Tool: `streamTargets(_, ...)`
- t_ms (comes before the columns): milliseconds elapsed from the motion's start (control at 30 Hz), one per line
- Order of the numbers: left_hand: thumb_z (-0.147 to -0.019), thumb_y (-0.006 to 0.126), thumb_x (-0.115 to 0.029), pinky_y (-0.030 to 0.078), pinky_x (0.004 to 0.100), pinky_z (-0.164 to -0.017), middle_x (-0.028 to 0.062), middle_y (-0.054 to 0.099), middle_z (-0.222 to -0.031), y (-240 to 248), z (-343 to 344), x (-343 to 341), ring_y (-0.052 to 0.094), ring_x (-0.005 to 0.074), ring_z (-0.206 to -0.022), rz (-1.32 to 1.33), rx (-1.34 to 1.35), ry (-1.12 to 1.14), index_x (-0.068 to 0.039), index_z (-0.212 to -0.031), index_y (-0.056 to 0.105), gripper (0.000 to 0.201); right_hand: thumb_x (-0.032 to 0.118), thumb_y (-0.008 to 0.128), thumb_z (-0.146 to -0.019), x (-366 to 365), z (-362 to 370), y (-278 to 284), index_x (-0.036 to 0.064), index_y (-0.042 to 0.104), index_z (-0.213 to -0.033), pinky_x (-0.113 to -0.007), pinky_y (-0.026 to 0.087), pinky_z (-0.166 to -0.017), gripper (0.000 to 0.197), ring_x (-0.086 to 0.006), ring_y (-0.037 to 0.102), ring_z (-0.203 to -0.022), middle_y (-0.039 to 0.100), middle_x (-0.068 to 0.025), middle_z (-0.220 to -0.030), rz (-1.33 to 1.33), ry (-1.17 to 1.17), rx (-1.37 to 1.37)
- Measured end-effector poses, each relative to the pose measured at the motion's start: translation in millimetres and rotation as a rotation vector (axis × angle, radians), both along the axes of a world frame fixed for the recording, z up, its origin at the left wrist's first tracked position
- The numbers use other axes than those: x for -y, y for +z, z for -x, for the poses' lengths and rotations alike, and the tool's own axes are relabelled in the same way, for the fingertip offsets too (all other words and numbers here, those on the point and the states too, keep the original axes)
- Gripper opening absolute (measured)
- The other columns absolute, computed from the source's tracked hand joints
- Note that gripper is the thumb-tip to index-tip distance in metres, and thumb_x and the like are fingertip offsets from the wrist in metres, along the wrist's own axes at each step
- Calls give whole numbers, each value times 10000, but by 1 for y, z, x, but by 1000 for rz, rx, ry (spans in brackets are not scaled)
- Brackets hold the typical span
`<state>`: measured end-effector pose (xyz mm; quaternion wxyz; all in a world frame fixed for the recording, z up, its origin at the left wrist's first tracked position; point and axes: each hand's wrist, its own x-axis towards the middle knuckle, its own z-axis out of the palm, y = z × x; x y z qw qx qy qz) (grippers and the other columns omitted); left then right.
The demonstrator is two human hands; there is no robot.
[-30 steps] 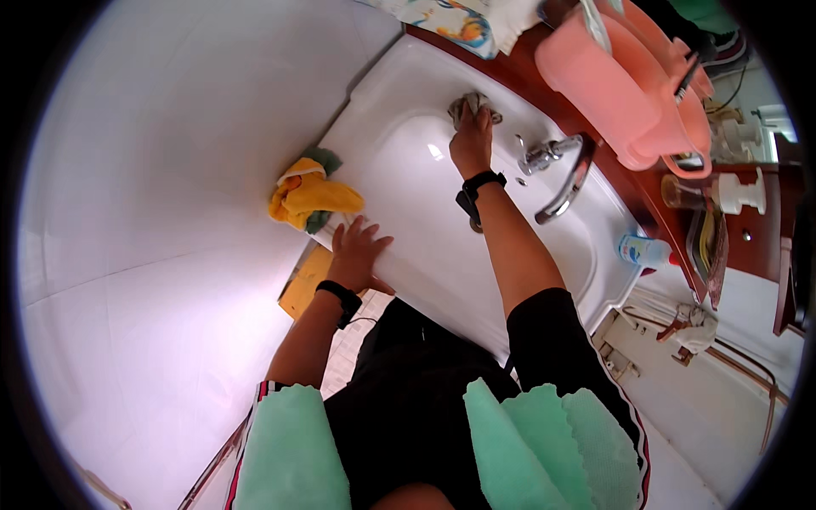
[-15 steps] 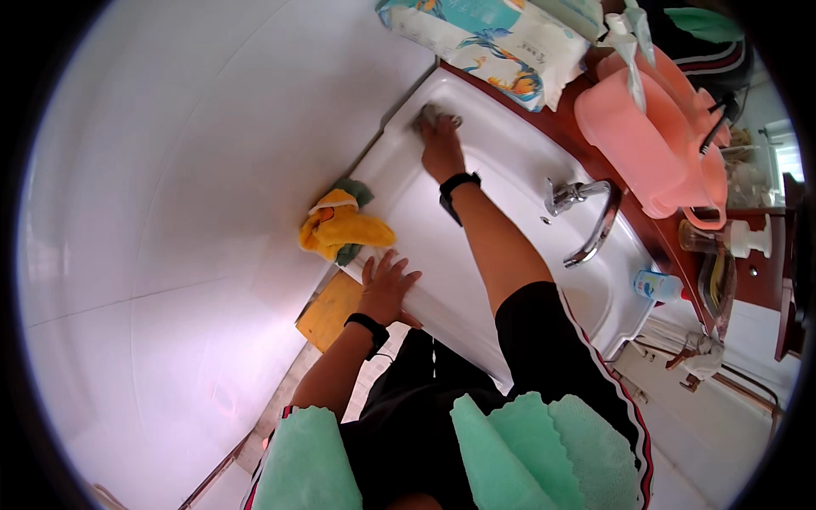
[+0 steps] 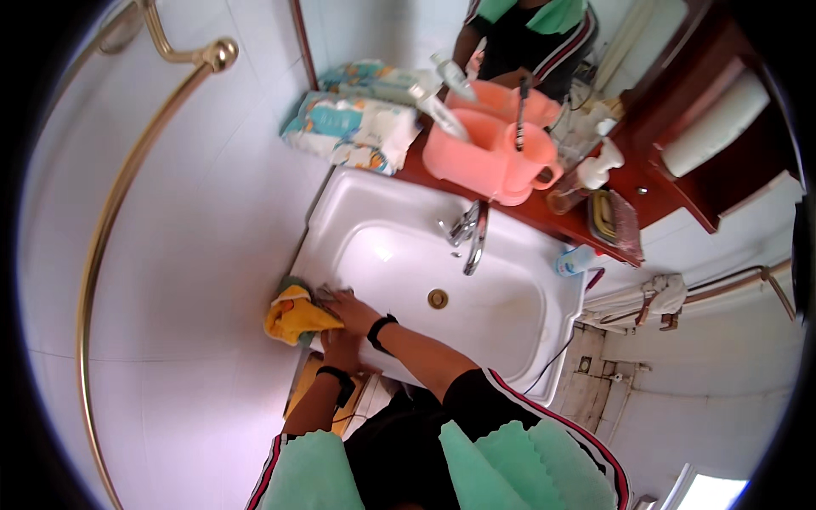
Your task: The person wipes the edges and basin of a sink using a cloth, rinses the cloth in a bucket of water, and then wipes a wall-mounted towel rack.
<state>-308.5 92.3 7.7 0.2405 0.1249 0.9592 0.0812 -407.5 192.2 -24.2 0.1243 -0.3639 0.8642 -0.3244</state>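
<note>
My right hand (image 3: 355, 314) presses a grey crumpled wad (image 3: 325, 293), its kind unclear, against the left side of the white sink (image 3: 374, 189). Fingers are closed over the wad. Just below, my left hand (image 3: 340, 350) leans on the sink's near left rim, its stretched fingers partly covered by my right hand. Beside both hands, a yellow cloth (image 3: 293, 317) lies bunched on the rim corner, over a dark green cloth (image 3: 295, 282). A chrome faucet (image 3: 477, 246) stands at the sink's back edge, and a brass-coloured drain (image 3: 437, 298) shows in the basin.
Behind the sink, a red-brown shelf holds tissue packs (image 3: 350, 127), a pink caddy (image 3: 463, 151) and a pump bottle (image 3: 595, 168). A blue-and-white bottle (image 3: 575, 260) sits at the right rim. A gold rail (image 3: 109, 212) runs along the left wall; a mirror is at the back.
My right hand has come from the sink's far left corner to the near left rim, bringing the grey wad. It now overlaps my left hand. The view has shifted, showing more of the room.
</note>
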Motion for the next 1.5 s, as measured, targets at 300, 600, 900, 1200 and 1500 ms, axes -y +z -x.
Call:
streamTargets(300, -487, 757, -741, 44, 646, -1109, 106, 393, -1449, 13, 5, -7, 193, 353, -1414, 53, -7, -56, -228, -1350, 505, 1035, 110, 523, -864, -109, -72, -25, 105, 590, -1199, -450, 459, -889, 342, -372, 566, -1021, 586, -202, -1115, 68, -138, 316)
streamTargets(600, -499, 739, -755, 52, 635, -1116, 114, 375, -1460, 37, 6, -12, 203, 337, -1410, 29, 46, -65, -228, -1364, 486, 1044, 93, 509, -858, -336, -230, 46, 283, 601, -1213, -466, 483, -860, 413, -327, 586, -993, 599, -84, -1090, -490, -402, -21)
streamTargets(900, -496, 726, -765, 41, 630, -1117, 126, 378, -1453, 30, 2, -7, 192, 343, -1409, 31, 36, -69, -207, -1373, 479, 1069, 56, 525, -798, -259, -231, 57, 147, 652, -1138, -443, 498, -839, 374, -335, 617, -890, 640, -120, -1057, -315, -626, -40)
streamTargets(1200, -515, 730, -743, 73, 644, -1106, 101, 397, -1443, 26, 8, -9, 204, 347, -1403, 73, 5, -118, -213, -1371, 486, 1036, 89, 534, -822, -81, -133, 72, 162, 582, -1242, -418, 461, -896, 429, -327, 567, -1035, 586, -106, -1199, -243, -206, 18)
streamTargets(1500, -525, 730, -721, 63, 632, -1111, 119, 396, -1443, 39, 3, -15, 209, 347, -1401, 55, 44, -77, -214, -1366, 485, 1012, 128, 523, -880, -281, -245, 32, 219, 647, -1148, -439, 489, -870, 309, -306, 590, -987, 624, -97, -1023, -321, -650, -13)
